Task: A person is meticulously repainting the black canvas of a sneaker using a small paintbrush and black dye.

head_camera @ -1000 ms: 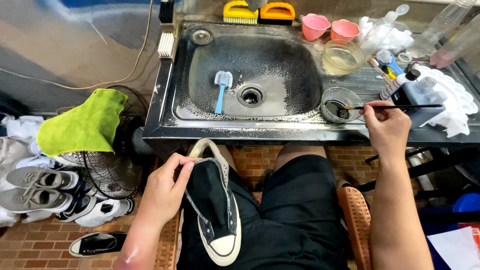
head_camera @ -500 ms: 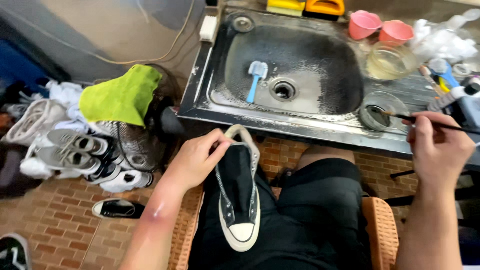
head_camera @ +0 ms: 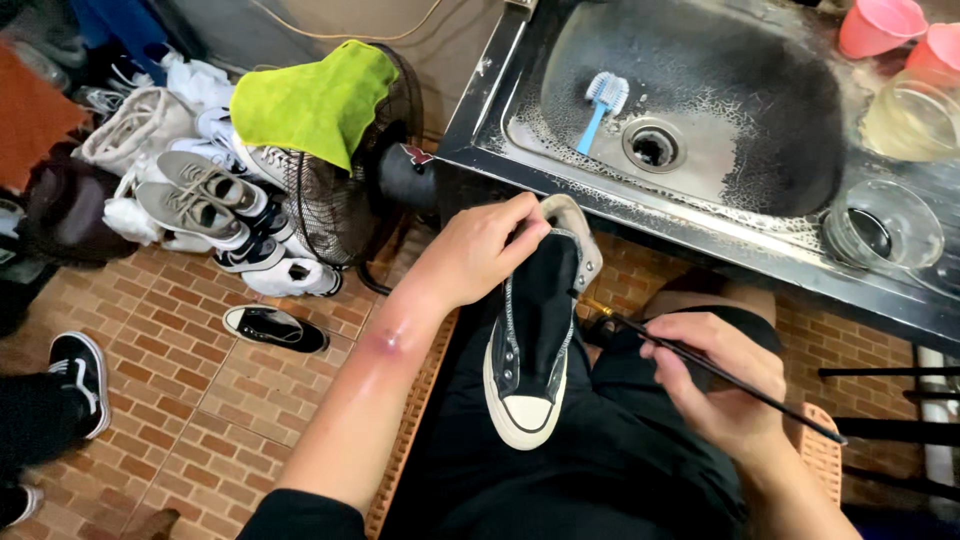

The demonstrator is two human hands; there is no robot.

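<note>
A black high-top canvas sneaker (head_camera: 535, 330) with a white toe cap lies on my lap, toe toward me. My left hand (head_camera: 480, 250) grips its ankle collar at the top. My right hand (head_camera: 725, 385) holds a thin black paintbrush (head_camera: 700, 362) like a pen. The brush tip rests beside the shoe's right side, close to the sole edge. A small glass bowl of dark liquid (head_camera: 882, 228) stands on the sink ledge above my right hand.
A dark metal sink (head_camera: 800, 235) holds a blue scrub brush (head_camera: 600, 105). Two pink cups (head_camera: 880, 25) and a glass bowl (head_camera: 910, 118) stand at the right. A floor fan (head_camera: 345, 200) under a green cloth (head_camera: 315, 100), and a pile of sneakers (head_camera: 200, 200), occupy the brick floor at left.
My right hand has brought the paintbrush down from the small bowl on the ledge to the side of the shoe. The view has swung left and down.
</note>
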